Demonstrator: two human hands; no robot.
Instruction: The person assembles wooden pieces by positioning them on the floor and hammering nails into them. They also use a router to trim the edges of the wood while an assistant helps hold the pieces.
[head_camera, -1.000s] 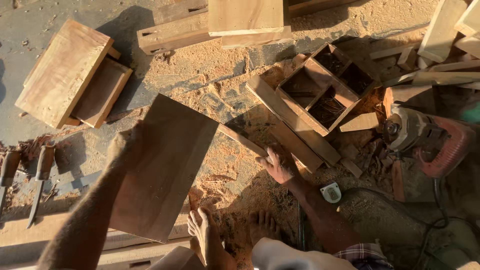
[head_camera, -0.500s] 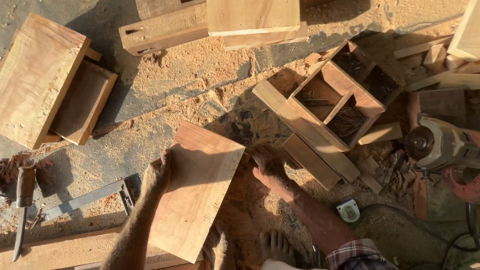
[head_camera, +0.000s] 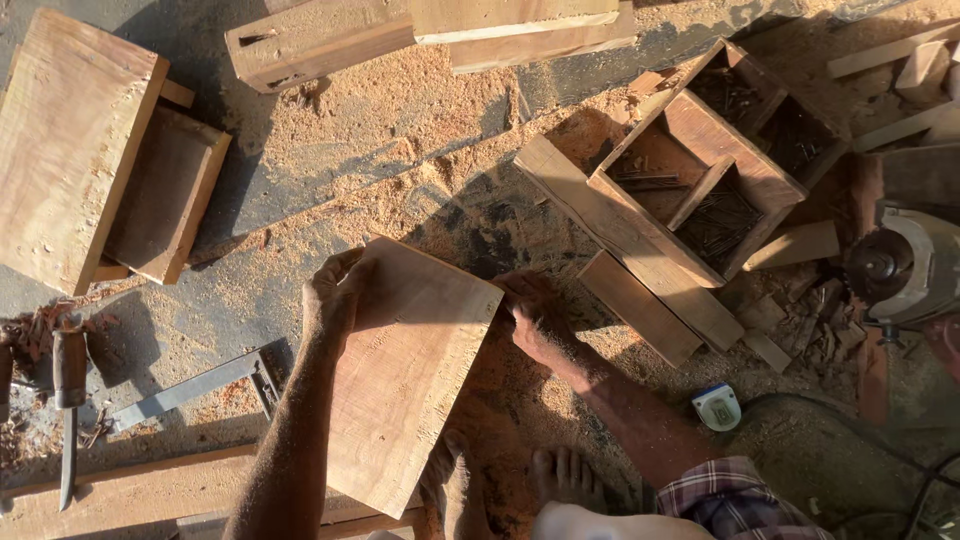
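Note:
A flat rectangular wooden board (head_camera: 415, 375) lies tilted over the sawdust-covered floor in front of me. My left hand (head_camera: 335, 290) grips its upper left corner, fingers curled over the edge. My right hand (head_camera: 535, 315) rests on the sawdust at the board's right edge, fingers bent, touching or nearly touching the wood. My bare feet (head_camera: 515, 485) show just below the board.
A wooden nail box with compartments (head_camera: 715, 165) sits upper right on planks (head_camera: 620, 245). Stacked boards (head_camera: 70, 140) lie upper left, beams (head_camera: 420, 30) along the top. A metal square (head_camera: 200, 385), a chisel (head_camera: 68, 400), a tape measure (head_camera: 717, 407) and a power tool (head_camera: 905, 265) surround me.
The board has shifted right and toward the middle, with my left hand moving onto its upper corner. My right hand stays by the board's right edge.

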